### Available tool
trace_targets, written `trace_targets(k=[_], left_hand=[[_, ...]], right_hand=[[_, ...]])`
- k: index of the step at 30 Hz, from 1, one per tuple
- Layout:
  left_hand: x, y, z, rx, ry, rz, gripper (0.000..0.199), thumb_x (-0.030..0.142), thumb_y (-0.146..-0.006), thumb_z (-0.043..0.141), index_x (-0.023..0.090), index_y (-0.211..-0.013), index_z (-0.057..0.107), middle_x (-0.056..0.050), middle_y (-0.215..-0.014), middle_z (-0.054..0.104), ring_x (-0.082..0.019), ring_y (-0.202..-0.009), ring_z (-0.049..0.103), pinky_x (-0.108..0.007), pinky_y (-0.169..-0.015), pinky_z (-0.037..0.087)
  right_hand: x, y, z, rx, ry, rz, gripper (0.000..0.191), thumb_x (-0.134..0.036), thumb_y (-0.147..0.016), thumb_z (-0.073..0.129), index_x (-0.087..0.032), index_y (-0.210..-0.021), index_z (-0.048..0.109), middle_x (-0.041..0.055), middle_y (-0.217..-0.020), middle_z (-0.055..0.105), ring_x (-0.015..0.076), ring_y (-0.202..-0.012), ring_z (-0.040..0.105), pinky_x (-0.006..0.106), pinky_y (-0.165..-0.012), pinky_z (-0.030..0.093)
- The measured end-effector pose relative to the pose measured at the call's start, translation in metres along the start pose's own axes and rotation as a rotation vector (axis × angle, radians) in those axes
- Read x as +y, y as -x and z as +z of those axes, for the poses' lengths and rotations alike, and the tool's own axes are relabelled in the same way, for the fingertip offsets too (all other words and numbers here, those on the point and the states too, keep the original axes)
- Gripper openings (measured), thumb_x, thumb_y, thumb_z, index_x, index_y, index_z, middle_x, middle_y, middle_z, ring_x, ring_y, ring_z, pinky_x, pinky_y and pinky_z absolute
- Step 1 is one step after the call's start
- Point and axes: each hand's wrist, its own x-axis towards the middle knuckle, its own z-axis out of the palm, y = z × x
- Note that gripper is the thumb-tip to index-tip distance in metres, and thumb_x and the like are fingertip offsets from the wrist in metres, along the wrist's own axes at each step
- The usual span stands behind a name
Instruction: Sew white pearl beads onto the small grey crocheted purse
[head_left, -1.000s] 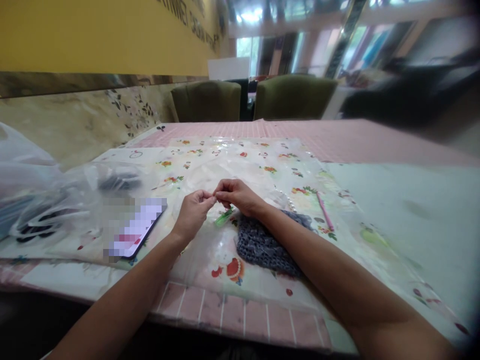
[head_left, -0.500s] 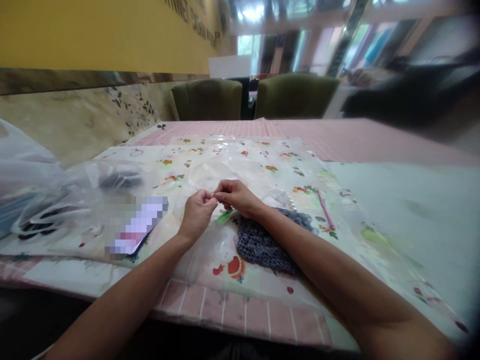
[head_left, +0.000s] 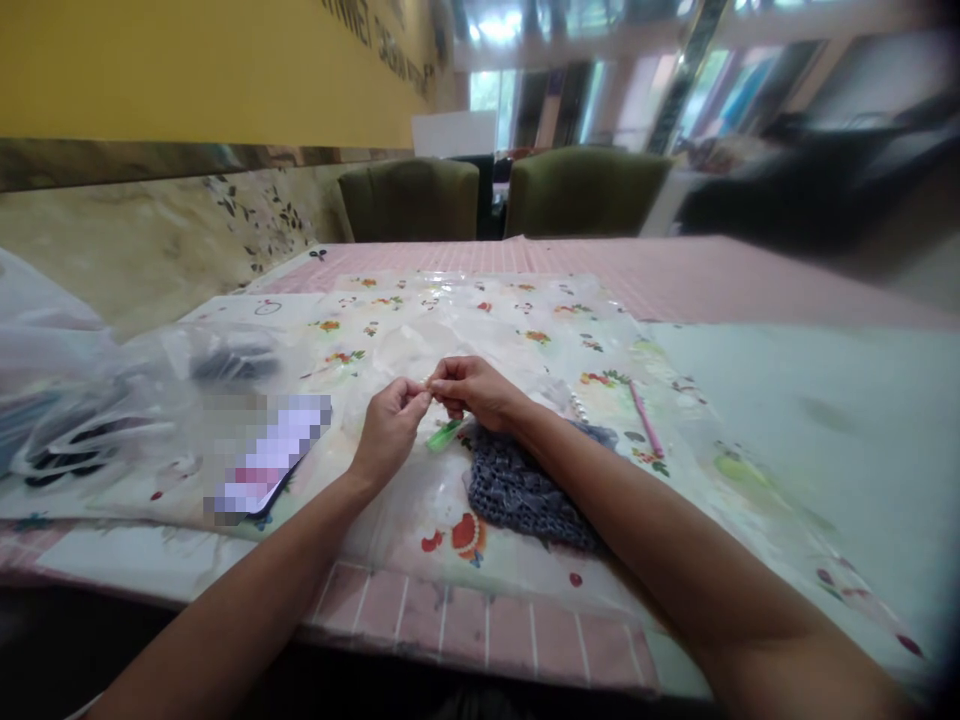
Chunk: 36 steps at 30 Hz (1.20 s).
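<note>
While my left hand [head_left: 390, 420] and right hand [head_left: 478, 392] pinch a tiny pale thing [head_left: 427, 381], too small to identify, beside the dark grey openwork knitted piece [head_left: 517, 487], light fingertips and quiet wrists should, I judge, give best control.

This looks like a restaurant or café dining room: upholstered chairs [head_left: 589, 195] stand behind a cloth-covered table [head_left: 712, 275], with large lettering [head_left: 375, 45] on the yellow wall [head_left: 187, 75] at upper left.
</note>
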Motion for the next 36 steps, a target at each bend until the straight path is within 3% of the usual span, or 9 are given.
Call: trace_targets(k=[15, 24, 36], left_hand=[[0.005, -0.002, -0.002, -0.005, 0.005, -0.005, 0.028, 0.044, -0.081, 0.065, 0.019, -0.071, 0.056, 0.007, -0.052, 0.04, -0.008, -0.046, 0.032, -0.024, -0.045, 0.025], [0.001, -0.002, -0.001, 0.03, 0.02, 0.0, 0.021, 0.037, -0.077, 0.063, 0.019, -0.07, 0.055, 0.006, -0.055, 0.043, -0.008, -0.046, 0.035, -0.023, -0.045, 0.027], [0.0, 0.0, 0.001, 0.139, -0.013, 0.054, 0.018, 0.028, -0.074, 0.061, 0.021, -0.063, 0.049, 0.007, -0.05, 0.036, -0.008, -0.045, 0.031, -0.023, -0.045, 0.025]], right_hand=[[-0.003, 0.002, 0.002, -0.013, -0.087, 0.084, 0.028, -0.027, -0.063, 0.081, -0.015, -0.069, 0.057, -0.0057, -0.052, 0.052, 0.0044, -0.043, 0.039, 0.018, -0.04, 0.034], [0.0, 0.001, 0.009, 0.039, 0.023, 0.028, 0.013, -0.016, -0.075, 0.066, -0.016, -0.069, 0.055, -0.0062, -0.049, 0.049, 0.0061, -0.042, 0.04, 0.019, -0.039, 0.036], [-0.004, 0.005, 0.013, -0.021, -0.136, 0.153, 0.024, -0.022, -0.077, 0.076, -0.016, -0.071, 0.053, -0.0055, -0.055, 0.05, 0.0035, -0.043, 0.038, 0.016, -0.04, 0.034]])
